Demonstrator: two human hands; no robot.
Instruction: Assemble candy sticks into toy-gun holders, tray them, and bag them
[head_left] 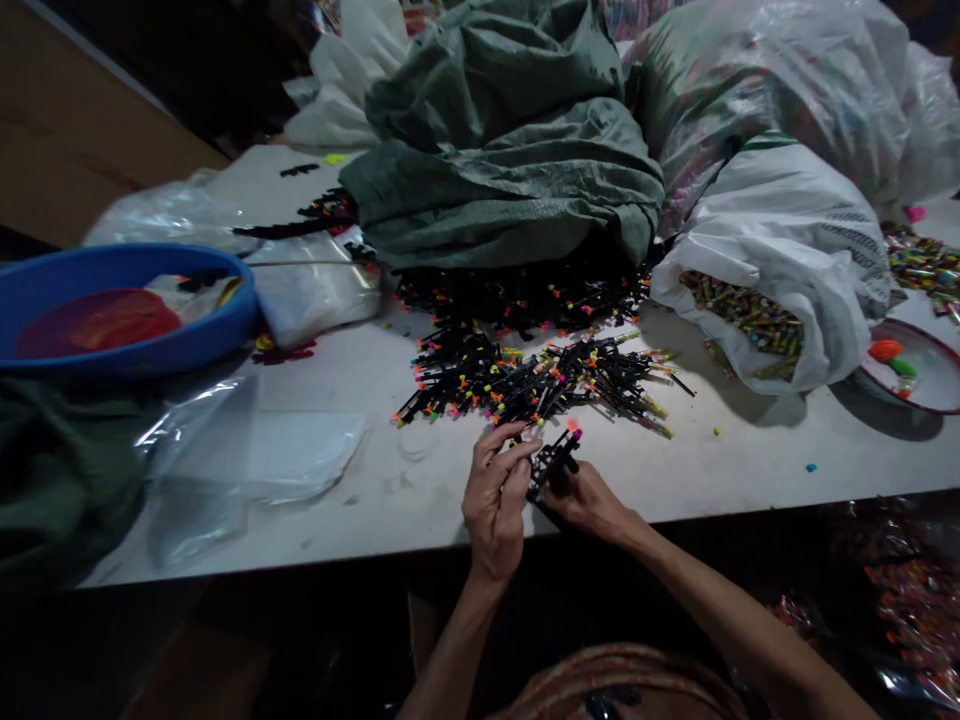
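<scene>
Close to the table's front edge, my right hand (585, 502) is closed around a black plastic toy gun (553, 465) with a pink tip. My left hand (496, 500) meets it from the left, with bent fingers and the fingertips pressed against its side. Part of the toy is hidden by the fingers. Just beyond both hands lies a loose pile of similar thin black toy pieces (525, 375), many with orange, yellow or pink ends.
A green cloth sack (510, 180) stands behind the pile. To its right, a white bag (787, 240) opens on small colourful sticks, beside a red-rimmed bowl (926, 400). Leftward are a blue basin (232, 325) and clear plastic bags (300, 455) on the white table (420, 510).
</scene>
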